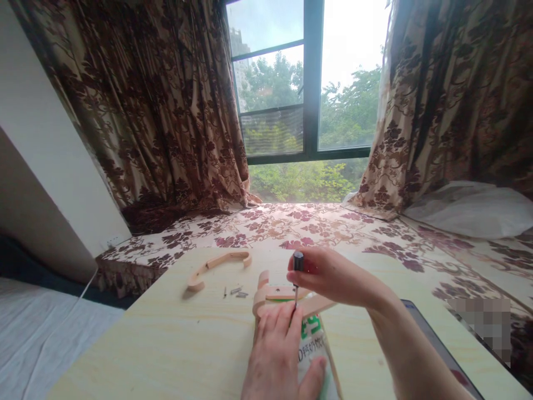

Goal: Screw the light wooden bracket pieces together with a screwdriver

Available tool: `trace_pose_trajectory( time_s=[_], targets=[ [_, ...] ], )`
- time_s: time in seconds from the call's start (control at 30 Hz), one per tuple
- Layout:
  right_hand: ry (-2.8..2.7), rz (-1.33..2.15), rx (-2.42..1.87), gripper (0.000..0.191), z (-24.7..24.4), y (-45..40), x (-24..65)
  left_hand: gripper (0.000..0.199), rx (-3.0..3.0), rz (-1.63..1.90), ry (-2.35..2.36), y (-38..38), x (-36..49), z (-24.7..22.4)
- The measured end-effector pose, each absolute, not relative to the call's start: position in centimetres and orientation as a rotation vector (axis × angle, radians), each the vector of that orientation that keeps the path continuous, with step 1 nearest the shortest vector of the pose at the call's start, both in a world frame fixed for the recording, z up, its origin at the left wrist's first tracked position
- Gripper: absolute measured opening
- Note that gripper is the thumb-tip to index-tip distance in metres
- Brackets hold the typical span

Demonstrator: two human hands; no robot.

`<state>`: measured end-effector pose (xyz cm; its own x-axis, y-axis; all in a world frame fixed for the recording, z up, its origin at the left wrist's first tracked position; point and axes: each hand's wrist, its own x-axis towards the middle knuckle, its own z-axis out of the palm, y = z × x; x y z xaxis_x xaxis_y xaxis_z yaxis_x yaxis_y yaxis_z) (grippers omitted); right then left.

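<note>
My right hand [328, 275] is closed around the black handle of a screwdriver [298, 262]. Its metal shaft points straight down at pale, curved wooden parts [285, 291], where small dark holes show. The tip is hidden by my left hand [275, 350]. That hand lies flat, thumb apart, with its fingertips pressing on the near edge of the wood. Under the palm is a white package [314, 358] with green and black print, and the wood rests against its far end. A light wooden strip [316, 305] extends to the right beneath my right wrist.
A separate curved wooden piece [220, 264] lies on the pale wood-grain table [187, 339]. Small metal fasteners [239, 292] are nearby. A dark flat screen [437, 344] lies at right. Beyond are a flower-patterned window seat [316, 219], curtains [179, 111] and a window [310, 78].
</note>
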<state>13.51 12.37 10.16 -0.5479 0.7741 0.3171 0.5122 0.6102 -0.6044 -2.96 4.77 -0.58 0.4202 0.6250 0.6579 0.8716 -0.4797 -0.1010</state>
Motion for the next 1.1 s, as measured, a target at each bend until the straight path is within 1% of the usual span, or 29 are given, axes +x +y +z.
trace_pose_trajectory(
  time_s=[0.07,0.13,0.27,0.33,0.53,0.63,0.8,0.97,1.1],
  targets=[
    [-2.314,0.687,-0.949,0.010,10.3,12.1,13.7,0.054,-2.264,-0.780,-1.274,4.8,-3.0,-0.7],
    [-2.321,0.692,-0.948,0.011,10.4,12.0,13.6,0.055,-2.294,-0.760,-1.291,4.8,-2.9,-0.7],
    [-2.259,0.530,-1.081,0.023,10.2,12.5,13.1,0.055,-2.297,-0.735,-1.300,4.8,-2.8,-0.6],
    [-2.240,0.510,-1.100,0.025,10.1,12.7,13.0,0.055,-2.292,-0.730,-1.296,4.8,-2.8,-0.5],
    [-2.338,0.713,-0.909,0.009,10.4,11.9,13.5,0.053,-2.311,-0.838,-1.356,4.7,-2.7,-0.4],
    [-2.322,0.673,-0.948,0.011,10.3,12.1,13.5,0.054,-2.308,-0.808,-1.365,4.6,-2.8,-0.5],
    [-2.246,0.538,-1.063,0.020,9.7,13.1,13.3,0.054,-2.244,-0.764,-1.274,4.9,-3.1,-1.0],
    [-2.308,0.684,-0.940,0.008,10.2,12.4,13.7,0.059,-2.220,-0.712,-1.246,5.4,-3.7,-1.9],
    [-2.307,0.718,-0.946,0.014,10.3,12.4,13.7,0.061,-2.273,-0.690,-1.316,5.5,-3.7,-2.2]
  ],
)
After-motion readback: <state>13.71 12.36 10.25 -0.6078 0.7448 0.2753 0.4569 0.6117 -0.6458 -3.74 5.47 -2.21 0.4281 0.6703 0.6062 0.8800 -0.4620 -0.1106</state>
